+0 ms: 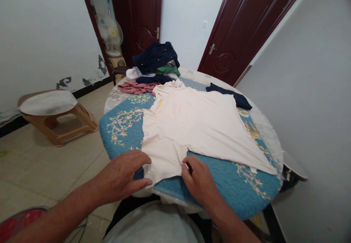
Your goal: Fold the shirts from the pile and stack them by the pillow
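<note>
A pale cream T-shirt (189,118) lies spread sideways on a blue quilted cover (170,188) with floral embroidery. Its collar points to the far left, and one sleeve reaches toward me. My left hand (123,173) is at the left edge of that sleeve, thumb and fingers apart, with the fingertips touching or just over the cloth. On the sleeve's other side, my right hand (197,177) pinches the edge near the underarm between thumb and curled fingers. Some of the right fingertips are hidden.
A heap of clothes (156,60), navy, green, white and pink, sits at the round table's far left. A folded dark garment (230,96) lies beyond the shirt. A stool (55,107) stands left, a fan (112,32) behind, and a white wall (309,89) close on the right.
</note>
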Tool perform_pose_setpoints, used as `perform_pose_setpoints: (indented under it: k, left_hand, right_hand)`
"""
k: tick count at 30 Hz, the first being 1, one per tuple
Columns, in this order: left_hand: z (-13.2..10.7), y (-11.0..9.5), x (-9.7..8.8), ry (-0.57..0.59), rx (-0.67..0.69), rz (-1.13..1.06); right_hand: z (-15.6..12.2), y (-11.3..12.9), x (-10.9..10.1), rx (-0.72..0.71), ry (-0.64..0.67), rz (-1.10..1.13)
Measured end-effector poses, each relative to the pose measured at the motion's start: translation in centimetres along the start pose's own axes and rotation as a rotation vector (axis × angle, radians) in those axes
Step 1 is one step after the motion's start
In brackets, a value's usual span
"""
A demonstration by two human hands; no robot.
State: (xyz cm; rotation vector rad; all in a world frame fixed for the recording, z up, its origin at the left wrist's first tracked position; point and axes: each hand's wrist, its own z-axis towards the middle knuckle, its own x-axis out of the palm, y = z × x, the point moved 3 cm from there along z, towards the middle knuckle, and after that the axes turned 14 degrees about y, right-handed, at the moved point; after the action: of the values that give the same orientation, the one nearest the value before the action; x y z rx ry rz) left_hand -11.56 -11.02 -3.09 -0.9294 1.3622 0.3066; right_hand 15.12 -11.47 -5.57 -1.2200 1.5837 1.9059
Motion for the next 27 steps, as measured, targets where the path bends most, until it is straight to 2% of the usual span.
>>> perform_pose_setpoints:
  k: [4, 8, 13, 16, 18, 21, 23, 27]
  left_hand:
    - [1.5, -1.7, 0.8, 0.039, 0.002, 0.137]
    - [2.1, -1.5, 1.9, 0.103, -0.011, 0.266]
    - [1.4, -1.8, 2.4, 0.206, 0.094, 0.166]
    - [1.1, -2.1, 2.2, 0.247, 0.103, 0.108]
    - [0.9, -2.1, 1.9, 0.259, 0.112, 0.069]
    - [0.8, -2.1, 1.3, 0.249, 0.140, 0.015]
    - [0.8, -2.2, 0.9, 0.225, 0.155, 0.001]
    - [0.9, -2.3, 0.3, 0.157, 0.192, 0.015]
  right_hand:
    - [-1.7, -0.8, 0.1, 0.032, 0.007, 0.019]
    - [-2.0, -1.4, 0.2, 0.094, 0.036, -0.038]
    - [-1.4, -1.6, -0.7, 0.137, 0.096, -0.125]
    - [-1.4, -1.5, -1.6, 0.134, 0.144, -0.124]
    - [-1.6, -1.3, -2.2, 0.106, 0.139, -0.084]
    - [-2.1, -0.8, -2.5, -0.023, 0.124, -0.052]
    - [-2.3, -0.5, -2.1, -0.103, 0.156, -0.087]
    - [-1.9, -0.5, -1.1, -0.135, 0.215, -0.150]
